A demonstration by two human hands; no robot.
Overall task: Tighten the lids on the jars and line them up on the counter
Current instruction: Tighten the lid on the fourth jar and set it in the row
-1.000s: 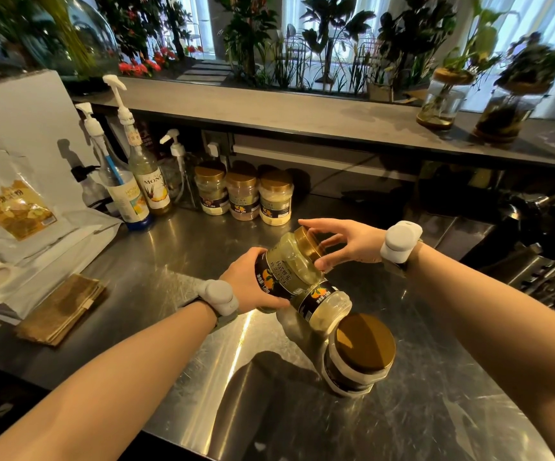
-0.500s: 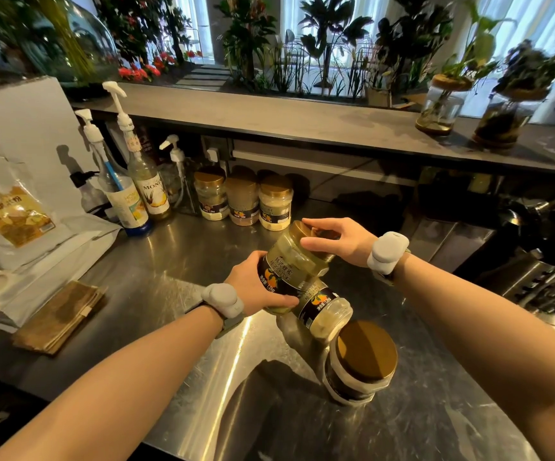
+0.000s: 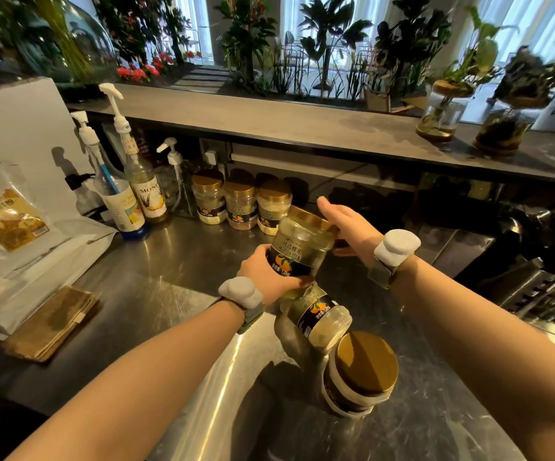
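Observation:
My left hand [image 3: 266, 274] grips a clear jar [image 3: 299, 247] of pale yellow contents by its dark label and holds it tilted above the steel counter [image 3: 169, 277]. Its gold lid [image 3: 309, 216] points up and right. My right hand [image 3: 352, 224] is spread beside the lid, fingers straight, with the thumb below the rim. Under the held jar a second jar [image 3: 322, 317] lies on its side. A third jar with a gold lid [image 3: 366, 364] stands nearest me. Three gold-lidded jars [image 3: 240, 207] stand in a row at the back.
Pump syrup bottles [image 3: 146, 191] stand left of the back row. Foil bags [image 3: 6, 214] and a folded brown cloth [image 3: 53, 321] lie at the left. A shelf [image 3: 302, 128] with plant jars [image 3: 442, 111] overhangs the counter. Dark metal equipment [image 3: 535, 277] fills the right.
My right hand has let go of the lid and spread open beside it. The held jar has lifted slightly and moved toward the back row.

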